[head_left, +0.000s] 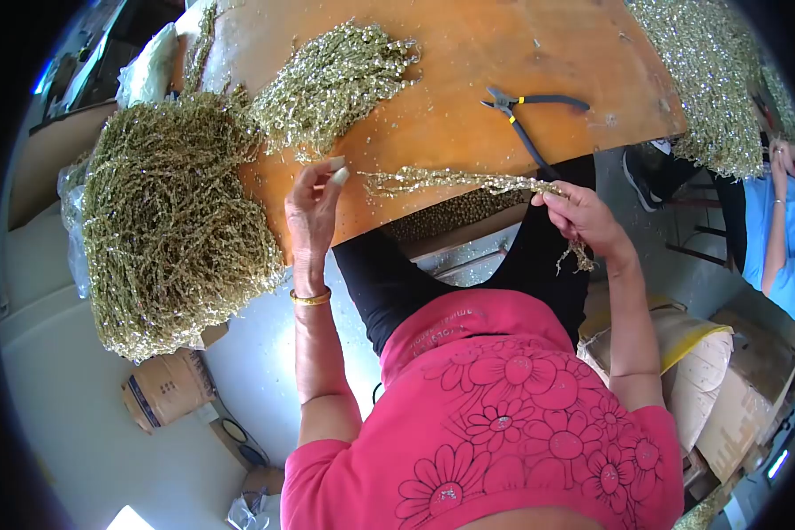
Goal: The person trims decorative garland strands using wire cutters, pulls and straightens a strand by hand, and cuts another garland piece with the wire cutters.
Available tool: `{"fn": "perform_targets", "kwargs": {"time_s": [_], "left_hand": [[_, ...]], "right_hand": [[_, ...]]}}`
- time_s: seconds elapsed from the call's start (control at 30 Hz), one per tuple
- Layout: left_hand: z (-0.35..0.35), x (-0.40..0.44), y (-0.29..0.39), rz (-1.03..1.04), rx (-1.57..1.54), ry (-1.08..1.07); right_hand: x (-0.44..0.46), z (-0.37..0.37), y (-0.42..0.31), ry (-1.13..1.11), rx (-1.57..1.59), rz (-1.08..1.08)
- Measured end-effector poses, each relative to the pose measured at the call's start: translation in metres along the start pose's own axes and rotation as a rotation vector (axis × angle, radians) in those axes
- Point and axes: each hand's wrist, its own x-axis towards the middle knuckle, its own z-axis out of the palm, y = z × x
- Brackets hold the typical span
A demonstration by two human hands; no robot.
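Note:
My right hand (583,216) is closed around a small bunch of glittery gold strands (450,180). The bunch stretches left along the table's front edge, and short ends hang below my fist. My left hand (313,208) is a little beyond its loose tips, thumb and forefinger pinched together, with pale covers on the fingertips. Whatever lies in that pinch is too small to make out. Black-handled cutting pliers (512,108) lie with handles apart on the orange table (450,124). Beyond my left hand rests a pile of similar glittery strands (331,84).
A large heap of gold strands (172,221) hangs over the table's left edge. More strands (702,79) drape at the far right, near another person in a blue top (782,230). Cardboard boxes (733,389) stand at lower right; a carton (170,389) stands at lower left.

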Motion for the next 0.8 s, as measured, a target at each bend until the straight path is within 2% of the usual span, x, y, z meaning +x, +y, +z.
{"fn": "perform_targets", "kwargs": {"time_s": [0.03, 0.17, 0.2, 0.3, 0.4, 0.5, 0.53, 0.63, 0.67, 0.77, 0.8], "left_hand": [[0.001, 0.002, 0.007, 0.062, 0.066, 0.029], [0.023, 0.016, 0.025, 0.503, 0.275, -0.212], [0.026, 0.019, 0.022, 0.396, 0.306, -0.334], [0.028, 0.028, 0.019, 0.601, 0.500, -0.300], [0.025, 0.029, 0.024, -0.067, -0.080, -0.334], [0.022, 0.032, 0.012, -0.021, -0.411, -0.400], [0.024, 0.030, 0.010, -0.002, -0.510, -0.356], [0.015, 0.033, 0.016, -0.226, -0.763, -0.382], [0.014, 0.035, 0.010, -0.245, -0.803, -0.400], [0.003, 0.041, 0.002, -0.204, -0.432, -0.572], [0.005, 0.042, 0.010, -0.161, -0.294, -0.569]], "right_hand": [[0.001, 0.001, 0.001, -0.010, -0.002, -0.009], [0.002, 0.005, -0.001, -0.031, 0.002, 0.019], [0.003, 0.003, 0.003, -0.037, 0.017, 0.011], [0.001, 0.004, 0.005, -0.017, 0.039, 0.037], [-0.007, 0.003, -0.004, -0.026, 0.033, 0.102], [-0.005, 0.003, 0.003, -0.127, 0.004, 0.078], [-0.006, 0.005, 0.002, -0.114, 0.001, 0.074], [-0.008, 0.008, -0.006, -0.102, 0.013, 0.075], [-0.008, 0.007, -0.007, -0.098, 0.001, 0.065], [-0.008, 0.004, -0.007, -0.104, -0.027, 0.063], [-0.006, 0.004, -0.009, -0.120, -0.037, 0.062]]}}
